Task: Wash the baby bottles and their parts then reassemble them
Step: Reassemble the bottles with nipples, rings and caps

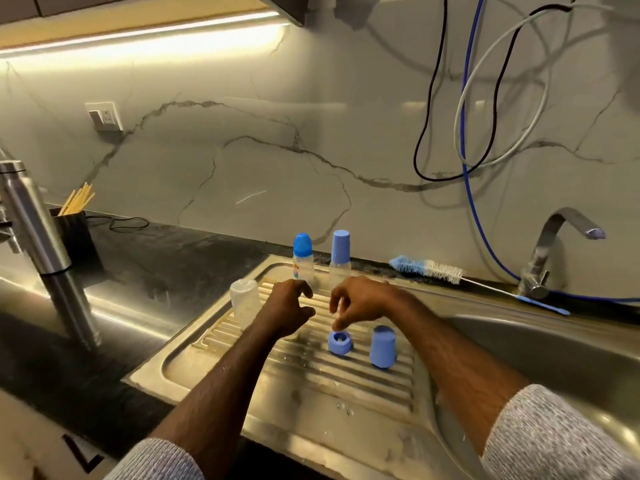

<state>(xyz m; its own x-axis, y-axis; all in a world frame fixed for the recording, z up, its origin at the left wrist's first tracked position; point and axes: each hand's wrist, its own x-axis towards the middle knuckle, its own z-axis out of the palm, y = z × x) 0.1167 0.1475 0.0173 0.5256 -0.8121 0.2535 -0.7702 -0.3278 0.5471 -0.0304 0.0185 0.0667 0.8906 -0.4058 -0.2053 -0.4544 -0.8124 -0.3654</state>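
Presently on the steel drainboard (363, 403): two assembled baby bottles at its back edge, the left bottle (303, 256) with a rounded blue cap, the right bottle (340, 256) with a tall blue cap; contents cannot be told. Clear bottle body (245, 301), standing at the left, capless. Blue collar ring (339, 343), open side up, a pale part seated inside. Blue cap (382, 346), just right of the ring. Black cup (74, 233) on the counter, holding yellow sticks. Bottle brush (427, 267) lying near the tap (554, 251).

Left hand (289, 311): fingers loosely curled, holding nothing, near the clear body. Right hand (360, 303): fingertips drawn together, pointing down directly above the ring; whether they pinch anything cannot be told.
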